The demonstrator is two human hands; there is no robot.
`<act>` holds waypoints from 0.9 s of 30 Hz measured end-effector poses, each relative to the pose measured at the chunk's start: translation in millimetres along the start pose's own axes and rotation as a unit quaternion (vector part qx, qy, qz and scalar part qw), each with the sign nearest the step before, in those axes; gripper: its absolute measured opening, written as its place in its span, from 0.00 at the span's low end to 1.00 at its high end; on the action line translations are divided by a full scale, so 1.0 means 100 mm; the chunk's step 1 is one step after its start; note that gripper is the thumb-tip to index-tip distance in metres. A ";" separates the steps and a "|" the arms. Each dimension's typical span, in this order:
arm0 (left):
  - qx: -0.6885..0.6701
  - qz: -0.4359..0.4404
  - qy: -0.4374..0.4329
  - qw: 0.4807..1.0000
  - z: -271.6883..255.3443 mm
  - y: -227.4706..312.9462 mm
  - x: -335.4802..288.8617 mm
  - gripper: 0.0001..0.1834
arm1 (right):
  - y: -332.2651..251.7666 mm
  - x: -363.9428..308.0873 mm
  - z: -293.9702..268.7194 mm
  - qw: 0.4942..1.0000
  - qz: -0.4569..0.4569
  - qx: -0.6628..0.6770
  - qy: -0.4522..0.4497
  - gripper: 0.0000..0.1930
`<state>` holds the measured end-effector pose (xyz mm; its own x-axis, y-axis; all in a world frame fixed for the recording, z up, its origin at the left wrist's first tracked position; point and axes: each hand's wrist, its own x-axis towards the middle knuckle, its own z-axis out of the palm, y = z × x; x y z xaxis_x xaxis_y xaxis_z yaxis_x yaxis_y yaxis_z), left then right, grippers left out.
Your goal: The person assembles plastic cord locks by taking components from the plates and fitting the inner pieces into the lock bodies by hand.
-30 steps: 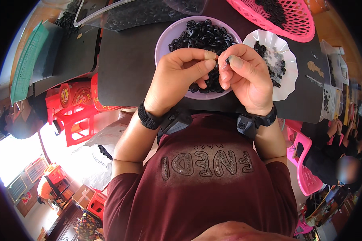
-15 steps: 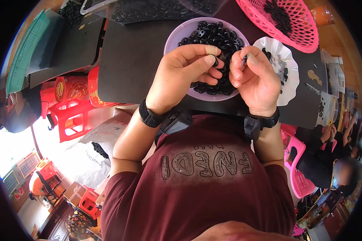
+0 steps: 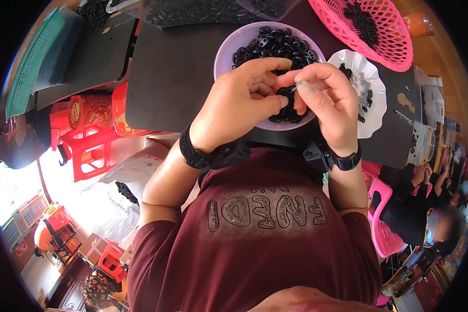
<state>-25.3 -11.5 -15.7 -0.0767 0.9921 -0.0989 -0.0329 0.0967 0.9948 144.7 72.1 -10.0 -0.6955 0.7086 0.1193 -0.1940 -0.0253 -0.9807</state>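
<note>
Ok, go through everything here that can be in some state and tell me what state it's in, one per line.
Purple bowl: heaped with small black pieces.
White dish: few black pieces.
Pink basket: some black pieces inside.
Left hand: pinching a black piece.
Right hand: fingertips pinched on the same piece.

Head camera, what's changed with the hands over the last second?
The left hand and right hand have closed together: fingertips that were apart now meet over the purple bowl, pinching a small black piece. The bowl, white dish and pink basket keep their places.
</note>
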 end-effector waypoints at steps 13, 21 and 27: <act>-0.054 0.006 0.049 0.997 0.01 -0.01 -0.03 0.25 | -0.02 0.01 -0.06 0.998 -0.016 -0.025 0.060 0.06; -0.006 0.033 0.048 0.998 0.05 0.03 -0.09 0.24 | -0.15 0.01 0.01 0.996 0.040 -0.049 0.058 0.07; -0.013 0.029 0.077 0.997 0.04 0.05 -0.11 0.15 | -0.14 0.02 0.01 0.997 0.040 -0.045 0.046 0.07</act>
<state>-21.1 -22.0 -10.0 -0.2320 0.9716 -0.0468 -0.0488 0.0364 0.9981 145.6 72.8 4.3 -0.6391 0.7686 0.0302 -0.0746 -0.0229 -0.9970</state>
